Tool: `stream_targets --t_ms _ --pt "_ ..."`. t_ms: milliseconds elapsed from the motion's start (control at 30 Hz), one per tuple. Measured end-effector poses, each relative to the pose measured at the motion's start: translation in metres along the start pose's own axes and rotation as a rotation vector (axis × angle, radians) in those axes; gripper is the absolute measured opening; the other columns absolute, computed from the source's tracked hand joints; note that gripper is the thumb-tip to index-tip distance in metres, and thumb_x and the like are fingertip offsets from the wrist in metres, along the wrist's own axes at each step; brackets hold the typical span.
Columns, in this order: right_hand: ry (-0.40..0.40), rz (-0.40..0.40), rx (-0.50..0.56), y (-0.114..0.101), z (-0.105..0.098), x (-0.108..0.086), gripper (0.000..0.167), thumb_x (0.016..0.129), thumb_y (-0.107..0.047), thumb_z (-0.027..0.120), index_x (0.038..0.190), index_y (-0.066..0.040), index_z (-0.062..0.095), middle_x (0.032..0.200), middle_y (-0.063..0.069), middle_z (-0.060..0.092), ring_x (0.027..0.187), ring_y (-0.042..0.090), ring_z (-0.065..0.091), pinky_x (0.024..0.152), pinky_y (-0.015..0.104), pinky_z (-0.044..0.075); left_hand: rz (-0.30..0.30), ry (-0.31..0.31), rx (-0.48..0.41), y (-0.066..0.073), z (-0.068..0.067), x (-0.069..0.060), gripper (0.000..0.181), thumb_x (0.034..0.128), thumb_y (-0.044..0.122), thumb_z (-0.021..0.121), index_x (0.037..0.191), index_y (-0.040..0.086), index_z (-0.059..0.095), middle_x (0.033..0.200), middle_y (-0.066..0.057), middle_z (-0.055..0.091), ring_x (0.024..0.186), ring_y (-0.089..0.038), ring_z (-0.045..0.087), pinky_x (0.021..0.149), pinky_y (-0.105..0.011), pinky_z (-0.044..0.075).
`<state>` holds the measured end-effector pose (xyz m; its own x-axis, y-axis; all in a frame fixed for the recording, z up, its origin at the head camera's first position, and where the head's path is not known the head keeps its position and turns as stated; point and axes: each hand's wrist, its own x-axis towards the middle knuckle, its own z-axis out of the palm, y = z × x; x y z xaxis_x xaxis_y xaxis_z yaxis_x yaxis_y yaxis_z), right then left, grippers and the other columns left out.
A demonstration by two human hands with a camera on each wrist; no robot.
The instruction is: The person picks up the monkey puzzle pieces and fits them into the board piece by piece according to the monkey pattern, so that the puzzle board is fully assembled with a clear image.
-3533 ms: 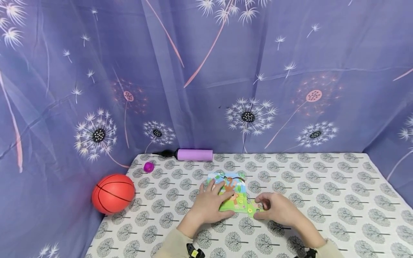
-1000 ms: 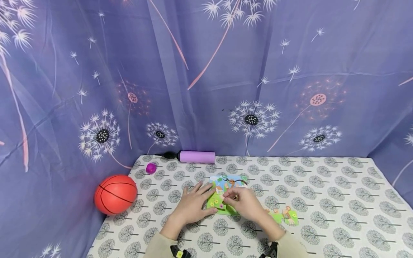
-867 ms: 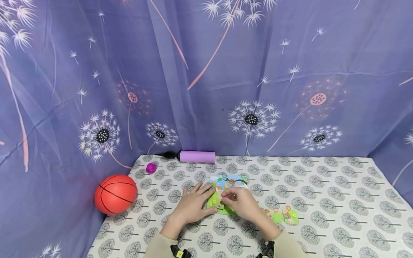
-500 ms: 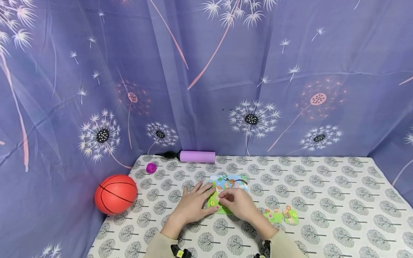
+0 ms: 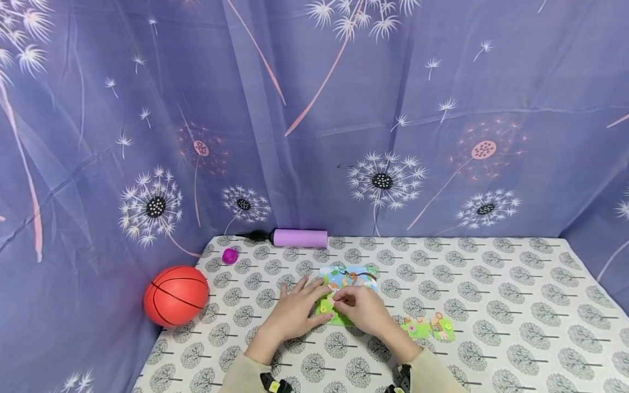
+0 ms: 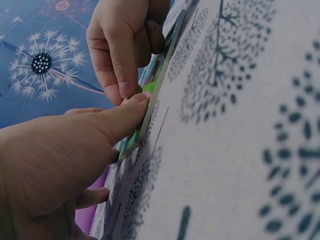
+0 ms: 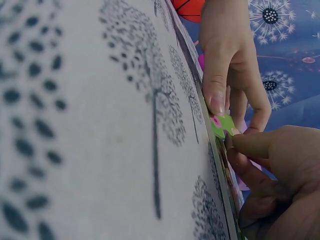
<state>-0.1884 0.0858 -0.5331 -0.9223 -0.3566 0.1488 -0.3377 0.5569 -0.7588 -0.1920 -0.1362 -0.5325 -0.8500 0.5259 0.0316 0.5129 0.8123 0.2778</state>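
A flat square picture board (image 5: pixel 362 271), blue at the top and green below, lies on the table. My left hand (image 5: pixel 290 312) rests with spread fingers on its left side, the thumb touching a green puzzle piece (image 7: pixel 226 123) with a pink flower. My right hand (image 5: pixel 363 310) pinches that piece's edge between thumb and index finger, low over the board. In the left wrist view the fingertips of my right hand (image 6: pixel 120 50) meet the thumb of my left hand (image 6: pixel 65 150). Both hands cover much of the board.
Loose puzzle pieces (image 5: pixel 443 327) lie to the right of the board. A purple pump (image 5: pixel 300 238) with a black nozzle lies at the back edge, a small purple object (image 5: pixel 230 256) left of it. An orange-red ball (image 5: pixel 176 296) sits at the left edge. A patterned curtain (image 5: pixel 314 180) stands behind.
Since the earliest frame, both hands have shifted left and loose pieces now show at the right. More recently my right hand has moved slightly left over the board; my left hand has stayed nearly still.
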Motion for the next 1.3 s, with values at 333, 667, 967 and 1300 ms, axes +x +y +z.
stream_targets --t_ms 333,667,967,1300 --pt "0.053 0.072 0.039 0.01 -0.021 -0.011 0.012 0.094 -0.015 0.077 0.105 -0.014 0.078 0.09 -0.01 0.073 0.068 0.006 0.062 0.06 0.023 0.054 0.006 -0.008 0.053 0.001 -0.001 -0.001 0.06 0.1002 0.065 0.053 0.151 0.032 0.054 0.167 0.001 0.035 0.153 -0.041 0.028 0.107 -0.086 0.019" --pt "0.088 0.147 0.009 0.035 -0.068 -0.036 0.011 0.093 -0.013 0.078 0.104 -0.014 0.078 0.098 -0.005 0.075 0.056 0.008 0.054 0.052 0.023 0.048 -0.005 0.003 0.112 0.005 0.003 -0.004 0.06 0.1028 0.064 0.047 0.152 0.031 0.054 0.168 0.003 0.032 0.151 -0.042 0.03 0.107 -0.085 0.021" --pt "0.016 0.226 0.076 0.056 -0.103 -0.064 0.016 0.094 -0.017 0.077 0.109 -0.01 0.075 0.089 0.001 0.073 0.053 0.017 0.065 0.041 0.027 0.052 -0.004 -0.001 0.157 0.012 -0.002 -0.008 0.058 0.1042 0.061 0.047 0.155 0.032 0.051 0.167 0.002 0.035 0.149 -0.042 0.035 0.107 -0.084 0.024" --pt "-0.055 0.011 -0.103 0.074 -0.128 -0.085 0.029 0.084 -0.033 0.087 0.107 -0.018 0.077 0.094 -0.011 0.065 0.069 0.003 0.055 0.061 0.024 0.051 -0.005 0.002 0.155 0.011 0.0 -0.007 0.055 0.1045 0.061 0.046 0.153 0.036 0.052 0.166 0.001 0.036 0.148 -0.044 0.036 0.107 -0.083 0.025"
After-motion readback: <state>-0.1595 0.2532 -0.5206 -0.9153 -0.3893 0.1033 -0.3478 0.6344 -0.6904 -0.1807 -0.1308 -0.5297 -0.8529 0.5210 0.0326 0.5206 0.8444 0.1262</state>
